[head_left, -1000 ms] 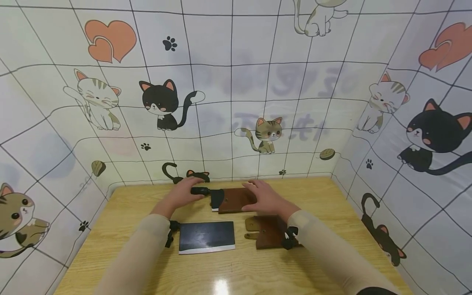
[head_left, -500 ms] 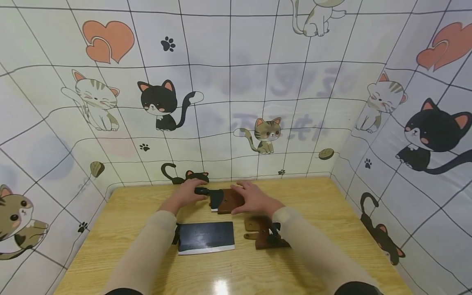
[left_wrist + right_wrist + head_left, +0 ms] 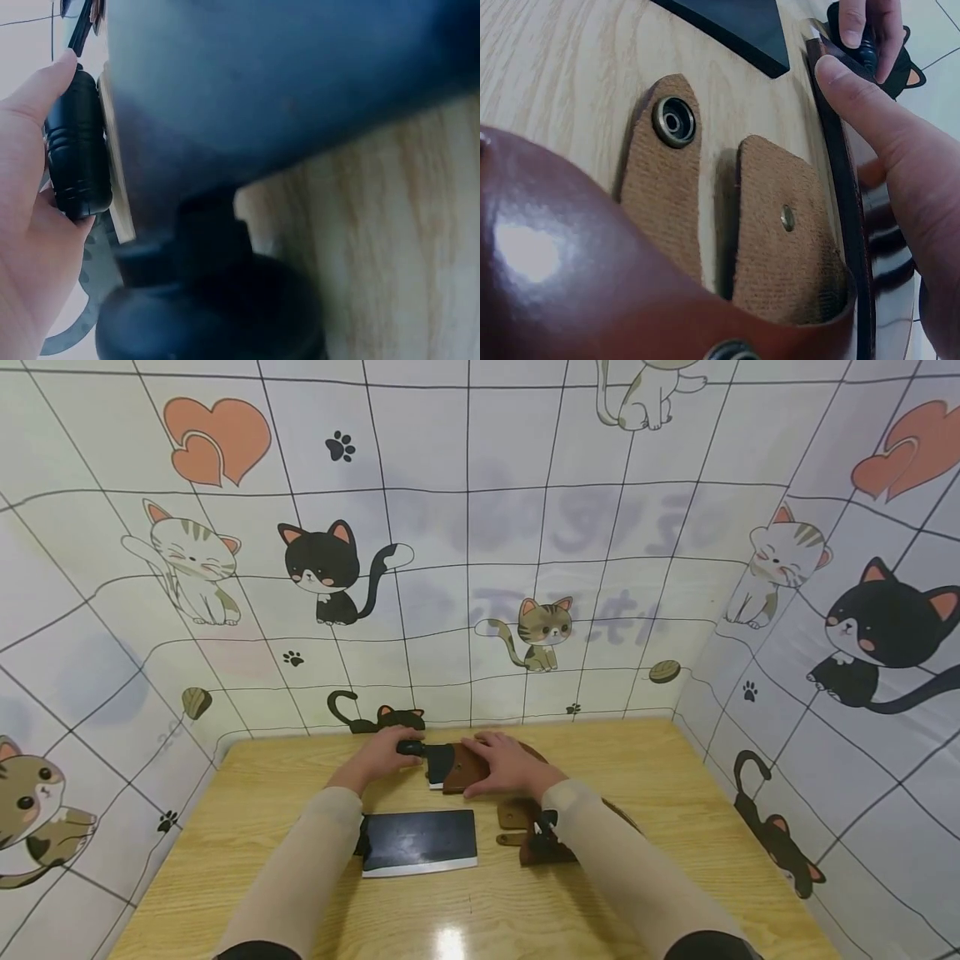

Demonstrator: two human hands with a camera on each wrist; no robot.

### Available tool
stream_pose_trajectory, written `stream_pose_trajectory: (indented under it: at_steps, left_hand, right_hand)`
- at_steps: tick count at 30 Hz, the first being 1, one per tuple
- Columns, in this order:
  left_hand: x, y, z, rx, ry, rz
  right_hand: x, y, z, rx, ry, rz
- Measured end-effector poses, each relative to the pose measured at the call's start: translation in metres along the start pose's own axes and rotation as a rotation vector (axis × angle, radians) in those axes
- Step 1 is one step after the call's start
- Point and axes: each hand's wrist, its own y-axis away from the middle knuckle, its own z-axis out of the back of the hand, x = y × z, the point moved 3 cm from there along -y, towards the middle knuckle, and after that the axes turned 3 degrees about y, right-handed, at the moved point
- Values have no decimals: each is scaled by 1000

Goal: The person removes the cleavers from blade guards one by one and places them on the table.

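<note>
At the back of the table lies a cleaver with its blade (image 3: 439,766) partly in a brown leather sheath (image 3: 463,770). My left hand (image 3: 375,756) grips its black handle (image 3: 79,146), thumb along the top and fingers behind. My right hand (image 3: 513,764) spans the sheath, its thumb (image 3: 847,86) on the near edge and fingers over the far side. Nearer me, a second cleaver (image 3: 420,839) lies bare, dark with a bright cutting edge; my left forearm hides most of its handle. A second leather sheath (image 3: 551,852) lies under my right wrist.
Two undone tabs belong to the second sheath: a snap strap (image 3: 664,165) and a wider flap (image 3: 780,225). The wooden table (image 3: 480,914) meets a cat-patterned white covering (image 3: 450,652) behind and at both sides.
My right hand has slid left along the sheath toward the blade and settled on it. My left hand has moved slightly right and closed round the handle.
</note>
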Motion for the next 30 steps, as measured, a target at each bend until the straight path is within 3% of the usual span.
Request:
stream_pose_trajectory:
  at_steps: [22, 26, 28, 30]
  left_hand:
    - [6, -10, -4, -22, -19, -7]
    - [20, -15, -7, -35, 1, -61]
    - [41, -25, -16, -53, -3, -110]
    - [48, -29, -19, -53, 9, -121]
  right_hand:
    - [7, -9, -11, -31, 106, -5]
    - [5, -12, -15, -48, 105, -2]
    - [5, -12, -17, -52, 110, -1]
    - [4, -12, -17, -54, 116, -3]
